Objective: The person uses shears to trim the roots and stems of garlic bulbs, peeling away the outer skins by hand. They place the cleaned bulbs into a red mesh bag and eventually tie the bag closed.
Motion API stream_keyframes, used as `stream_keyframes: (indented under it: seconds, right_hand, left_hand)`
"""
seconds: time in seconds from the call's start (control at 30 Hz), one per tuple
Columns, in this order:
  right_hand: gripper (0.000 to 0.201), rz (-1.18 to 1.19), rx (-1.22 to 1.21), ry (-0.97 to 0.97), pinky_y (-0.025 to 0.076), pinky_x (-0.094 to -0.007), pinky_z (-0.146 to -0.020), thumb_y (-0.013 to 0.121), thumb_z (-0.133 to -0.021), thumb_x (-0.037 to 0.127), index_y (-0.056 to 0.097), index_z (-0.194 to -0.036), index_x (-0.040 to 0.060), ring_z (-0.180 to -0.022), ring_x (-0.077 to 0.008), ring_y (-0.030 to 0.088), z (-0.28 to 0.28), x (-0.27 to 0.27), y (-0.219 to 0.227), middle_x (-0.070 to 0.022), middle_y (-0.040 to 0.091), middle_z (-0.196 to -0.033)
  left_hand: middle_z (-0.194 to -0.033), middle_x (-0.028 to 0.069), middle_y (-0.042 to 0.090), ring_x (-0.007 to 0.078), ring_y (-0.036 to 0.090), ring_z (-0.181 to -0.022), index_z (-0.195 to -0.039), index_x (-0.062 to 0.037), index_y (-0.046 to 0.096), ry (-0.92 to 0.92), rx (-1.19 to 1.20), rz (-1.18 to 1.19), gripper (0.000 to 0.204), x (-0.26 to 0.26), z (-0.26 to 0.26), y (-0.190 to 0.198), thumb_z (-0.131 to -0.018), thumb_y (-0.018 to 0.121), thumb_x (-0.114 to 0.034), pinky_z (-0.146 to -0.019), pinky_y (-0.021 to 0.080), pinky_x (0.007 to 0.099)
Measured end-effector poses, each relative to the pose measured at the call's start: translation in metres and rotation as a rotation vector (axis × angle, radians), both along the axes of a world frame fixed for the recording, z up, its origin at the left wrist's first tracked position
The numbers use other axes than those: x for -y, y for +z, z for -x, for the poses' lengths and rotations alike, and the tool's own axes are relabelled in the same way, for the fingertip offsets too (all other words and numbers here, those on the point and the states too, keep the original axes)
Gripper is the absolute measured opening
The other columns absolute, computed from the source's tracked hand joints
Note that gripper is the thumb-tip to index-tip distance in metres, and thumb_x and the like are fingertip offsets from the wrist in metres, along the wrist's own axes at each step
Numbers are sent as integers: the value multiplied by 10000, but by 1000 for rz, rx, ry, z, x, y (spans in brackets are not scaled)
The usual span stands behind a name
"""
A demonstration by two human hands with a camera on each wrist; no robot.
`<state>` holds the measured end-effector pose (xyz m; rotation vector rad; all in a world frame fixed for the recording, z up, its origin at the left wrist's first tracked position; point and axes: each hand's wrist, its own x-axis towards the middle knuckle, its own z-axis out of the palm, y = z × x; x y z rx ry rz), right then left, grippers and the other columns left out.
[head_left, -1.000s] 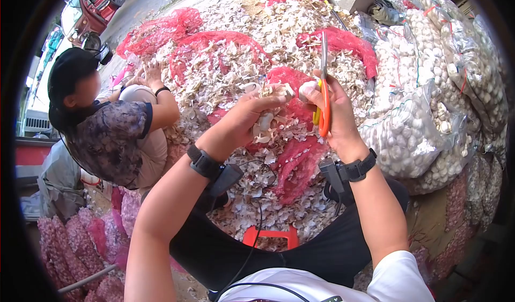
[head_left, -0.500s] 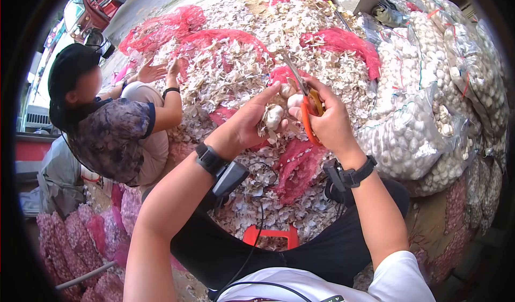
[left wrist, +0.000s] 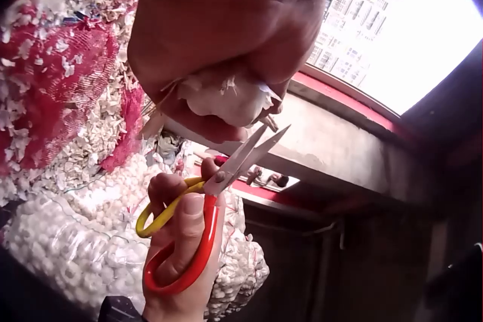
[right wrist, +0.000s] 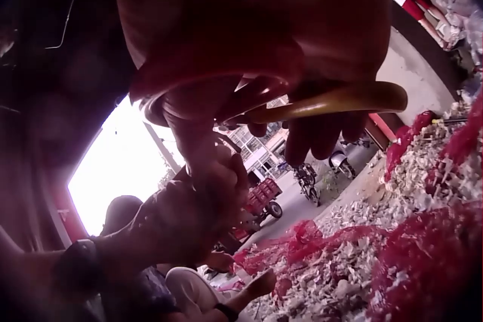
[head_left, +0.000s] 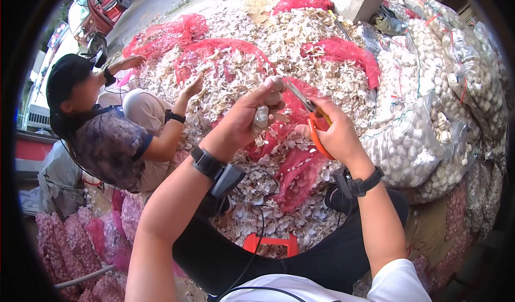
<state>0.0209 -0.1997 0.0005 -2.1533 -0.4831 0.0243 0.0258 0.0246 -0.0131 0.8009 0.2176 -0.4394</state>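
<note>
My left hand (head_left: 241, 114) holds garlic bulbs; one bulb (head_left: 261, 116) shows at the palm side, and another (head_left: 274, 83) is at the fingertips. In the left wrist view a white bulb (left wrist: 226, 99) lies in the curled fingers. My right hand (head_left: 339, 133) grips scissors (left wrist: 219, 178) by their orange and yellow handles. The scissor blades are slightly parted and point at the stem end of the bulb in the left wrist view. Dark shadow covers much of the right wrist view, where the yellow handle (right wrist: 332, 107) shows below the hand.
A heap of garlic skins (head_left: 236, 71) with red mesh (head_left: 343, 52) spreads ahead. Bags of garlic bulbs (head_left: 407, 146) stand at the right. Another person (head_left: 107, 135) sits at the left. A red stool edge (head_left: 292, 245) shows between the knees, and a cable hangs there.
The right hand and scissors have moved slightly right and down, away from the bulb the right fingers touched. The left hand has turned with its bulbs. The other person's hands have spread apart.
</note>
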Motion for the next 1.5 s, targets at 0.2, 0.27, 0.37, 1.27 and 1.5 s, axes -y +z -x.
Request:
stream_keyframes:
  seconds: [0.2, 0.27, 0.37, 1.27, 1.5]
  right_hand:
    - [615, -9, -184, -15, 519, -345, -767, 820, -752, 384, 612, -1207, 26, -839, -241, 679, 1, 0, -1, -120, 700, -929]
    - [607, -30, -291, -34, 520, -343, -755, 818, -757, 379, 612, -1205, 25, -817, -234, 680, 0, 0, -5, -115, 702, -909]
    - [528, 39, -247, -33, 519, -323, -717, 766, -820, 393, 628, -1163, 16, -797, -198, 685, -1, 1, -13, -109, 712, -879]
    - [336, -1367, -1147, 10, 535, -331, -669, 631, -884, 42, 486, -1181, 104, -743, -162, 603, -13, -15, -42, -50, 600, -847]
    - [362, -1312, -1063, -79, 543, -317, -705, 608, -886, 43, 432, -1193, 118, -765, -205, 623, -14, -19, -30, -121, 638, -935]
  left_hand:
    - [-930, 91, 628, 129, 643, -735, -1184, -5, 571, -24, 12, -151, 440, 3, 2, 0, -949, 616, -375, -568, 511, 219]
    - [-883, 67, 638, 124, 652, -749, -1148, -14, 596, -53, 74, -291, 397, 3, 2, 1, -938, 640, -349, -583, 504, 228]
    - [-867, 50, 649, 111, 646, -738, -1131, -26, 613, -37, 53, -306, 370, 3, 3, -3, -929, 657, -333, -589, 495, 223]
    - [-1241, 154, 504, 267, 511, -1109, -1240, -62, 552, 219, 1107, -1393, 585, 37, 38, -27, -750, 825, -230, -896, 463, 348]
    - [-808, -44, 525, 129, 567, -804, -865, -134, 526, 159, 2011, -1614, 137, -2, 10, -6, -783, 630, -96, -804, 504, 307]
